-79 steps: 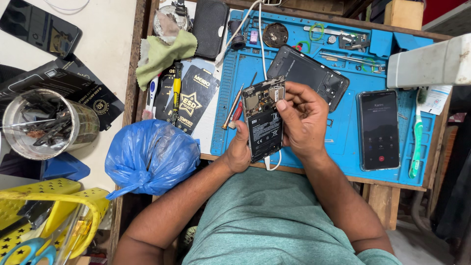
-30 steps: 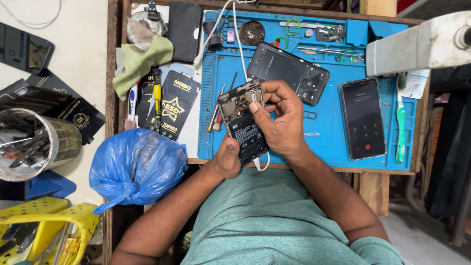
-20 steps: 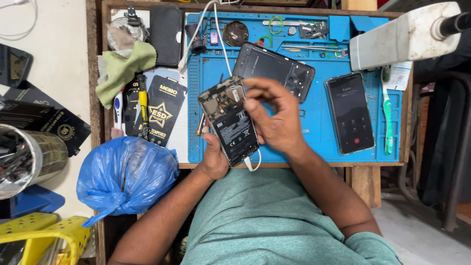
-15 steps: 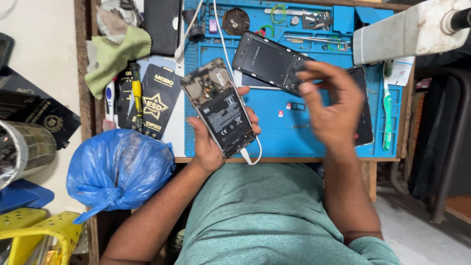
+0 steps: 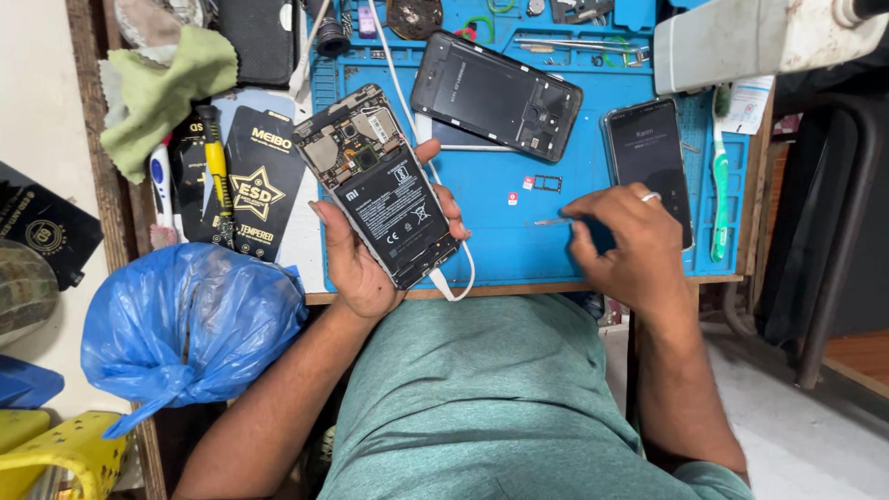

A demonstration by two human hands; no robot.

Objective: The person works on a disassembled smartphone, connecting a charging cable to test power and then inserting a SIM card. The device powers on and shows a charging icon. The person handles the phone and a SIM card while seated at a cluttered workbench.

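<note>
Left hand [image 5: 363, 264] holds opened phone [image 5: 378, 185]; right hand [image 5: 628, 243] touches tweezers [image 5: 553, 221].

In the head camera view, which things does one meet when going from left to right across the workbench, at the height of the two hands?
Blue plastic bag → left hand holding the opened phone → small metal tool at the fingertips of the right hand → green toothbrush.

Bare blue mat [image 5: 505, 245] between hands; black back cover [image 5: 495, 94] and dark phone [image 5: 648, 162] crowd far side.
</note>
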